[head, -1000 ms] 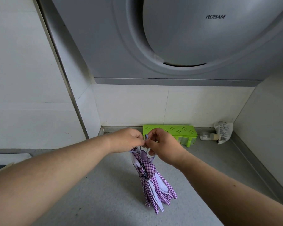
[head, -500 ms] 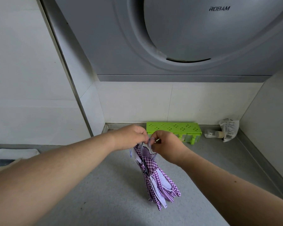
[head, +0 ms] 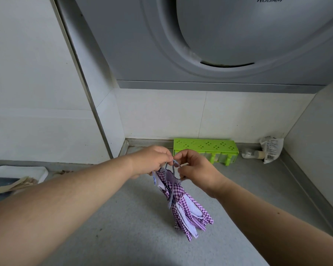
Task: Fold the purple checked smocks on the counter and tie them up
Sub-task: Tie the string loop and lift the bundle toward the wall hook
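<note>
Head view: we hold the purple checked smocks (head: 183, 200) up in a bunch above the counter (head: 123, 227). Our left hand (head: 152, 160) and right hand (head: 197, 167) both pinch the thin string (head: 171, 167) at the top. The folding looks done. The knot may be half tied; we cannot see it well.

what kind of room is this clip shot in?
Most likely a home kitchen: a ROBAM range hood hangs over a grey counter with tiled walls, and a green seasoning rack stands against the back wall.
</note>
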Action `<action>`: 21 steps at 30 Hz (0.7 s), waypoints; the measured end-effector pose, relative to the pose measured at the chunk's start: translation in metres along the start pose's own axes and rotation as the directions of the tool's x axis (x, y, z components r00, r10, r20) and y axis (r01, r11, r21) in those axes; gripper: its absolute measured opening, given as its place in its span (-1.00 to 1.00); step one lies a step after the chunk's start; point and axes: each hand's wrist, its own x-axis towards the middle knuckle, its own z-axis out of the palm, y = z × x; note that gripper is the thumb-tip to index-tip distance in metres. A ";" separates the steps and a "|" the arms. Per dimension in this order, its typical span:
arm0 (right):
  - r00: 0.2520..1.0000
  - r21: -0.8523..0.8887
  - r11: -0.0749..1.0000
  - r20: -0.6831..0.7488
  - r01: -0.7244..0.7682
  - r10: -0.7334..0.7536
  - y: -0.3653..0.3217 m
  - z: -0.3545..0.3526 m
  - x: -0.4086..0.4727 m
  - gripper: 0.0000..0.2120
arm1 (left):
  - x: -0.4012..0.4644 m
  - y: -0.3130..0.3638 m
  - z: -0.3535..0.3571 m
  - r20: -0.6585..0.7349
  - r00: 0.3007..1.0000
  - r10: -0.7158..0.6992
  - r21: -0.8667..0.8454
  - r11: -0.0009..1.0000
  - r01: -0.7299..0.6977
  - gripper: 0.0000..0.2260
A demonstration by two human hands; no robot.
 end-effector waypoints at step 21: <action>0.976 -0.020 0.999 -0.216 0.030 -0.034 -0.002 0.019 -0.005 -0.86 | -0.003 -0.013 0.000 0.066 0.998 0.010 0.007 1.000 -0.011 -0.82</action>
